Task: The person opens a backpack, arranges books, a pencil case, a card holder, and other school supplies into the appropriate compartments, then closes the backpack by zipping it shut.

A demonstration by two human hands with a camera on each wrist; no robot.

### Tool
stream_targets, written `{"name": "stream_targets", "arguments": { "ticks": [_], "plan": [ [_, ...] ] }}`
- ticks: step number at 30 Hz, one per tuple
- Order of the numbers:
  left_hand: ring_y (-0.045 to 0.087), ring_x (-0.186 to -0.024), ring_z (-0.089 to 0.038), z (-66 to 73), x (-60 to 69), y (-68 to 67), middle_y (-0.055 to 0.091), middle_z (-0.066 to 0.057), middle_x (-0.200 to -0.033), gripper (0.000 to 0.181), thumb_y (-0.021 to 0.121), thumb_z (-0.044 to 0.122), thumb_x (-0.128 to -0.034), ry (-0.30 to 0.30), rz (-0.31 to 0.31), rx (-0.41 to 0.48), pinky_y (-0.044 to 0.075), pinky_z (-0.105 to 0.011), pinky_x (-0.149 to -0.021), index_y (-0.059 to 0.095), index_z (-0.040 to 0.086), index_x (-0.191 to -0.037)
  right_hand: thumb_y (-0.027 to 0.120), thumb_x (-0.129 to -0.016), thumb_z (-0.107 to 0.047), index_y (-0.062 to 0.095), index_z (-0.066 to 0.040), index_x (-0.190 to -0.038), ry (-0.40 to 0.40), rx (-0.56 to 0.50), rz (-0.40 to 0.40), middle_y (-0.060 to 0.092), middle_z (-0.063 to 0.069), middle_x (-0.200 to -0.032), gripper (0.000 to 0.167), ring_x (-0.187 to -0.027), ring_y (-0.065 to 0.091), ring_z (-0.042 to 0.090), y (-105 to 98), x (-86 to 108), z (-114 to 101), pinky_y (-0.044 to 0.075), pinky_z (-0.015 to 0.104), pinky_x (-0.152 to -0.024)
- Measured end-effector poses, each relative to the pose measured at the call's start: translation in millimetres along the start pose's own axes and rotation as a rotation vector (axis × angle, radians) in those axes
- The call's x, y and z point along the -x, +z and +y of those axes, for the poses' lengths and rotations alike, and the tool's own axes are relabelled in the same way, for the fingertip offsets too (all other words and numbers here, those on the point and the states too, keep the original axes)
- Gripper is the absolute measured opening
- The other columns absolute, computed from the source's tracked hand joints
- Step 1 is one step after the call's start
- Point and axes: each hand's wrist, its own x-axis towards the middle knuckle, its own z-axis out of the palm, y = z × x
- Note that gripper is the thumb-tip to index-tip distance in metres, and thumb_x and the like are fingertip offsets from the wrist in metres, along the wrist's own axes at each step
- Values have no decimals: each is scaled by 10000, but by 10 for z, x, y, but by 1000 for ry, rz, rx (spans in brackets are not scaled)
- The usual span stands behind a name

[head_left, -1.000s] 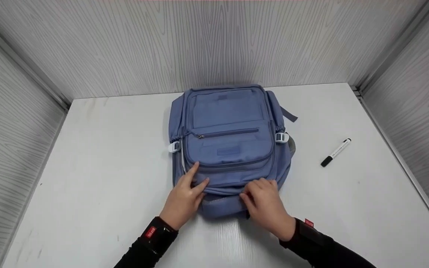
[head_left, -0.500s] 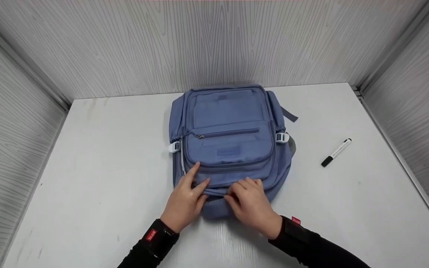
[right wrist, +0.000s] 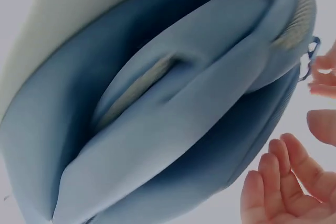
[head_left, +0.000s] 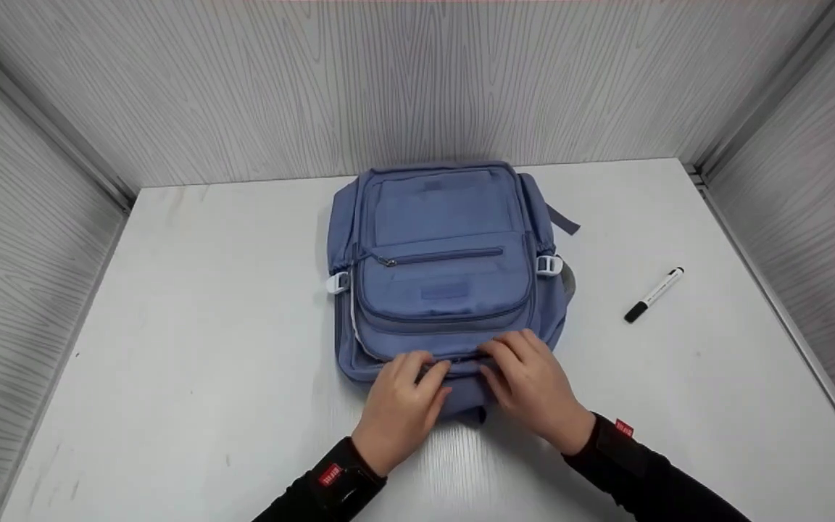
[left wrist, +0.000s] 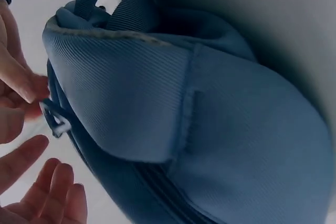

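Observation:
A blue backpack (head_left: 454, 275) lies front side up on a white table, its bottom nearest the hands. My left hand (head_left: 399, 409) is at its near edge, index fingertip beside the zip; in the left wrist view its fingers (left wrist: 50, 192) look relaxed and apart from the bag. My right hand (head_left: 533, 384) is just to the right. In the left wrist view the right thumb and index finger (left wrist: 21, 80) appear to pinch the end of a zipper pull (left wrist: 56, 121). The right wrist view shows the bag's folds (right wrist: 157, 124) gaping; contact there is partly cut off.
A white marker with a black cap (head_left: 654, 295) lies right of the backpack. White buckles (head_left: 549, 266) sit on its sides, and a strap (head_left: 562, 220) sticks out at upper right. Wood-grain panels (head_left: 417, 87) wall the table at back and sides.
My left hand has left the backpack's lower left corner and moved right to the zip. The right hand slid left, then back right. The backpack has barely shifted.

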Motion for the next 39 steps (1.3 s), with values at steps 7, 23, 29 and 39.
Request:
{"name": "stream_targets", "arguments": {
  "ticks": [7,23,29,39],
  "plan": [
    [520,-748,-188,66,-21,95,579,-67,-842,300,817,25,-734,-76,11,-25,487,-286,-674,696,12,-1009,831,-751,-76,701,-55,-1031,-31,38,-27,665,73,-977,309,-888,599,221,81,-37,15,523,361,-776],
    [477,-735,-175,-24,-12,-179,507,-47,-785,185,728,-74,-777,-241,-21,151,445,-297,-658,597,54,-801,797,-748,-27,702,-108,-862,-63,42,21,661,19,-856,169,-798,579,200,304,-103,28,483,335,-663],
    [501,-749,-210,-355,159,-354,510,-62,-775,185,712,-82,-772,-346,-7,59,457,-337,-653,572,39,-768,744,-813,-87,673,-106,-852,-76,48,39,661,7,-849,84,-791,587,182,314,-68,50,488,322,-681],
    [524,-730,-326,-1007,43,-383,563,-149,-743,74,656,-44,-797,-518,-103,-74,449,-430,-659,606,-16,-750,712,-822,-38,662,-102,-824,-76,29,51,682,-3,-830,81,-778,603,168,304,-43,85,512,289,-726]
  ]
}}
